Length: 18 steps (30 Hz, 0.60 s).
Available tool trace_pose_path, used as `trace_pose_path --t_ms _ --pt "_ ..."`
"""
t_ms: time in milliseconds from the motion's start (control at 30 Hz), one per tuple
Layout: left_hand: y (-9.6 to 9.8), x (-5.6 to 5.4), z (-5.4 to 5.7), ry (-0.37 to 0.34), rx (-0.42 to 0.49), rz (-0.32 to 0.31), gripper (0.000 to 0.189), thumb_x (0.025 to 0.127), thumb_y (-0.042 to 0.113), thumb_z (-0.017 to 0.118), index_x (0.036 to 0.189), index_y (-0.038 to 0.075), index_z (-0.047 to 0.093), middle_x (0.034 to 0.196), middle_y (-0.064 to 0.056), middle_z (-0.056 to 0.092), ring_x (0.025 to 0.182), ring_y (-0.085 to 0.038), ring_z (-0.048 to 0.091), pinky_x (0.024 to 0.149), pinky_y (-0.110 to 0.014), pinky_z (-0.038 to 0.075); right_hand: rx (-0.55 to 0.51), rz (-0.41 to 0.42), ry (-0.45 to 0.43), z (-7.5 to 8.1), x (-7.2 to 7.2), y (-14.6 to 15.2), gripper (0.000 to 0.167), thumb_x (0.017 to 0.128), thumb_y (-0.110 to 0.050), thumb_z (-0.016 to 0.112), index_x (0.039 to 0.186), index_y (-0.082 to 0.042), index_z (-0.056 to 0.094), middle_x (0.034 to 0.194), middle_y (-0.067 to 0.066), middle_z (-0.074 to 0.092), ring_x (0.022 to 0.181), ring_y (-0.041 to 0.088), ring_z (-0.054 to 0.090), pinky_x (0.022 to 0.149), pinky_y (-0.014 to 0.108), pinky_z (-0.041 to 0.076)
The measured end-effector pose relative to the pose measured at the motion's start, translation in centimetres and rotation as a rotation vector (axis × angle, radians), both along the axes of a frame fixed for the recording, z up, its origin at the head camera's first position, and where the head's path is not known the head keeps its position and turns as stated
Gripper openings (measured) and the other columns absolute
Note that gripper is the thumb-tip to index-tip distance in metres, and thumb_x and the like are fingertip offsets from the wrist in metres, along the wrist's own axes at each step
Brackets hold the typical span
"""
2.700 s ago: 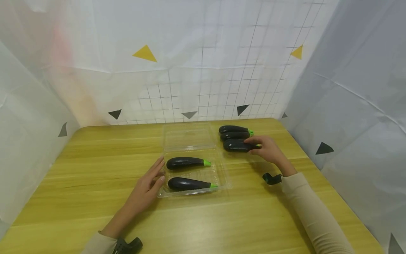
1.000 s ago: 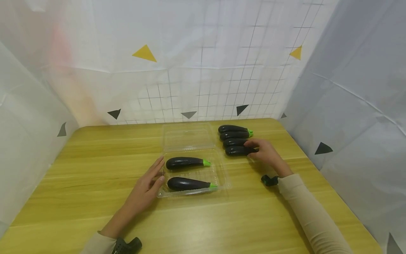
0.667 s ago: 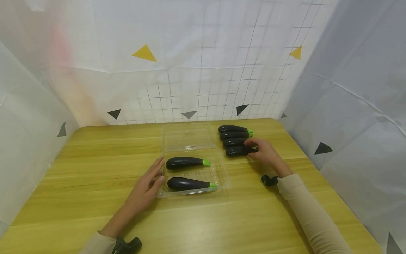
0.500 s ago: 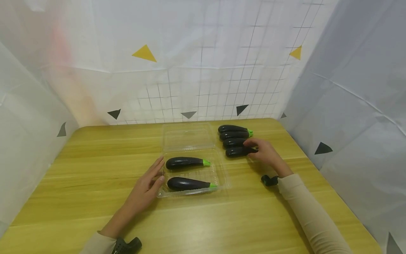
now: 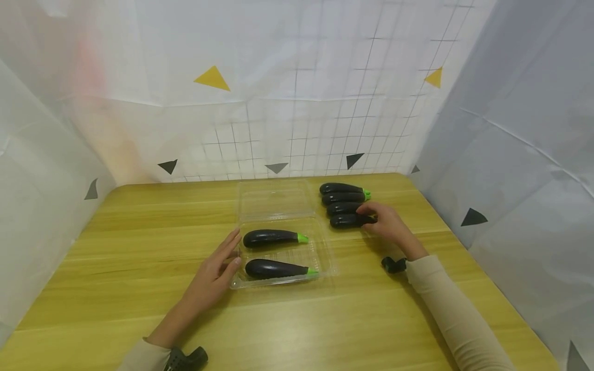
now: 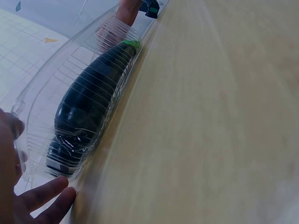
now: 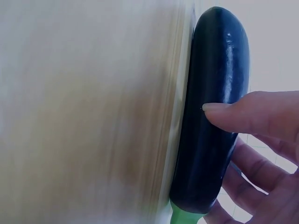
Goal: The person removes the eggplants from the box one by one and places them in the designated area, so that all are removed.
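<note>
At the back right, several eggplants lie in a row with their green stems to the right. My right hand [image 5: 387, 222] pinches the nearest eggplant [image 5: 349, 221] near its stem end; in the right wrist view the thumb [image 7: 247, 114] lies on its dark, glossy side with the fingers behind. An open clear plastic clamshell box [image 5: 325, 252] sits mid-table. Two more eggplants lie in it, the far one [image 5: 271, 238] and the near one [image 5: 277, 268], stems also to the right. My left hand [image 5: 214, 273] rests against the box's left side with fingers extended.
The box's transparent lid [image 5: 277, 200] lies folded back toward the rear wall. White sheets with coloured triangles enclose the wooden table [image 5: 139, 232] at the back and sides. A dark wrist camera [image 5: 394, 264] hangs under the right wrist.
Since the oldest frame, the right hand and its eggplant have come slightly nearer, and another eggplant now shows behind it. Over the last second both hands stay nearly still.
</note>
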<state>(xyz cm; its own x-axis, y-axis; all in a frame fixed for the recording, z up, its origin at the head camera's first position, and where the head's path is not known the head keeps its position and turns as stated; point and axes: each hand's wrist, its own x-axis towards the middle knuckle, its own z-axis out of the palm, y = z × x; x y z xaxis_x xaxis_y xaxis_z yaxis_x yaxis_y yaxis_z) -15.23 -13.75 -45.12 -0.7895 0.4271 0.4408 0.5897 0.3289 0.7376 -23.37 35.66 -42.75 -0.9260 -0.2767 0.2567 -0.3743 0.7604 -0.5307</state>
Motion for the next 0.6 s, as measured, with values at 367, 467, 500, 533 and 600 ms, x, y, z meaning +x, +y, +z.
trace_pose_path --t_ms 367,467,500,533,600 --pt "0.01 0.02 0.01 -0.001 -0.006 0.001 0.055 0.109 0.011 0.055 0.161 0.003 0.037 0.168 -0.01 0.029 0.125 -0.035 0.061 0.096 -0.047 0.055 0.045 0.021 0.02 0.39 0.2 -0.34 0.045 0.078 0.008 0.079 0.122 0.005 0.069 0.121 0.022 0.069 0.114 0.042 0.063 0.101 0.058 0.047" --pt "0.01 -0.01 -0.04 -0.001 -0.008 0.003 0.055 0.109 0.011 0.055 0.161 0.002 0.037 0.168 -0.01 0.029 0.125 -0.035 0.061 0.096 -0.046 0.055 0.051 0.028 0.016 0.37 0.19 -0.33 0.045 0.078 0.008 0.079 0.122 0.005 0.069 0.121 0.022 0.069 0.114 0.042 0.063 0.101 0.058 0.047" --pt "0.01 -0.03 -0.07 0.001 -0.008 0.004 0.055 0.109 0.011 0.055 0.16 0.002 0.037 0.168 -0.01 0.029 0.125 -0.035 0.061 0.096 -0.046 0.055 0.054 0.03 0.017 0.34 0.17 -0.33 0.045 0.078 0.008 0.079 0.122 0.005 0.069 0.121 0.021 0.069 0.114 0.042 0.064 0.101 0.058 0.047" --pt "0.01 -0.04 -0.08 0.0 -0.007 0.002 0.055 0.109 0.011 0.055 0.16 0.001 0.037 0.168 -0.01 0.029 0.125 -0.035 0.061 0.096 -0.046 0.055 0.055 0.03 0.017 0.33 0.17 -0.35 0.045 0.078 0.008 0.079 0.122 0.005 0.069 0.121 0.021 0.069 0.114 0.042 0.064 0.101 0.058 0.047" --pt "0.0 -0.04 -0.09 -0.001 -0.005 0.0 0.055 0.109 0.011 0.055 0.16 0.001 0.038 0.168 -0.01 0.029 0.125 -0.035 0.061 0.096 -0.046 0.055 0.056 0.029 0.02 0.26 0.14 -0.39 0.044 0.078 0.008 0.079 0.121 0.005 0.069 0.12 0.021 0.07 0.113 0.042 0.064 0.101 0.058 0.047"
